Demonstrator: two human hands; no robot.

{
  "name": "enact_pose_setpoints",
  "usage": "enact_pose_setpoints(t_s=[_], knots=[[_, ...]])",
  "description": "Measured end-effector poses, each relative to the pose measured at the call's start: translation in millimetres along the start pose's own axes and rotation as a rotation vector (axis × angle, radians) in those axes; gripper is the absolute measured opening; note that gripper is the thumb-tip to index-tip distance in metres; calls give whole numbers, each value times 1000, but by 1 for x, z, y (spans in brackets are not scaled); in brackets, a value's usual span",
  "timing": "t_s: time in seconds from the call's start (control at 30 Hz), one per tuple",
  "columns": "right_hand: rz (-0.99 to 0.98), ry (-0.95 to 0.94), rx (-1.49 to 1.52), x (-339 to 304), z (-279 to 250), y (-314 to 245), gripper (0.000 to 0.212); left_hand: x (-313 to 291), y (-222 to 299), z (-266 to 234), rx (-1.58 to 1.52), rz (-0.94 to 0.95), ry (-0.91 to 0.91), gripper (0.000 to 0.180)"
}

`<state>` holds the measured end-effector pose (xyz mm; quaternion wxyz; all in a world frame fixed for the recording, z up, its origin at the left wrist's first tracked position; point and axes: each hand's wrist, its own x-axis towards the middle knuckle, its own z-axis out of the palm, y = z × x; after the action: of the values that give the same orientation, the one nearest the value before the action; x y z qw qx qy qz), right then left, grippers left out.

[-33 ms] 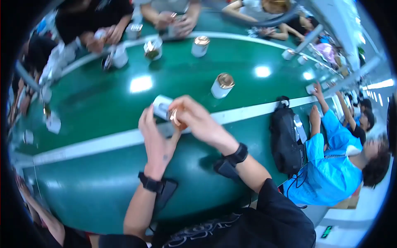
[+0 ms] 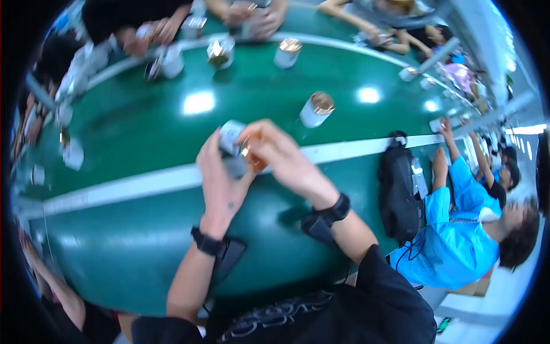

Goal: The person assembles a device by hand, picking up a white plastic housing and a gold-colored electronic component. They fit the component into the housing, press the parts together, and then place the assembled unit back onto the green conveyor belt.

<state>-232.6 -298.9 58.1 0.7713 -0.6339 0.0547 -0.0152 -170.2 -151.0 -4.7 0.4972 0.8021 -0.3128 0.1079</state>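
In front of me, over the pale strip, is a white cylinder [image 2: 230, 136] with a shiny copper-coloured top [image 2: 252, 156], like a small canister. My left hand [image 2: 222, 178] is closed around its left and near side, thumb and fingers on either side of it. The fingers of my right hand [image 2: 281, 155] are bent over the copper-coloured top and pinch it; motion blur hides their exact grip. The canister is tilted, its top toward my right hand. Beyond my hands, to the right, another white canister with a copper-coloured top [image 2: 317, 109] stands upright on the green surface.
More canisters [image 2: 287, 53] stand along the far side of the green belt [image 2: 137, 126], before several people working. The pale strip [image 2: 126, 186] crosses in front of me. At right lie a black bag [image 2: 397, 192] and a person in blue [image 2: 458, 241].
The view has shifted slightly, so the canisters and bag appear a little farther right. My hands stay on the same canister, with the right fingers moving a little at its top.
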Motion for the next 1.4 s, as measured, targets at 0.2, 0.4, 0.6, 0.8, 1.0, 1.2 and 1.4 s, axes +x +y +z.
enact_pose_setpoints(t_s=[0.2, 0.4, 0.6, 0.8, 1.0, 1.2, 1.4], knots=[[-50, -54, -370, -8, 2, -21, 34, 3, 1, -6, -290, -223, -248, 67], [165, -81, 46, -9, -22, -24, 48, -1, -9, -4, -339, 64, -244, 58], [129, -51, -235, -19, -8, -26, 47, -12, -7, -11, -395, -2, -390, 51], [76, 74, -587, -34, -11, -23, 44, -15, -11, -4, -403, 35, -443, 52], [52, 26, -524, -36, -17, -21, 40, -10, -4, -7, -398, -59, -487, 44], [-58, 71, -589, -27, 6, -9, 46, -12, -4, -8, -441, -97, -375, 39], [24, 34, -517, -23, 2, -10, 45, -19, -1, -2, -377, -39, -216, 37]])
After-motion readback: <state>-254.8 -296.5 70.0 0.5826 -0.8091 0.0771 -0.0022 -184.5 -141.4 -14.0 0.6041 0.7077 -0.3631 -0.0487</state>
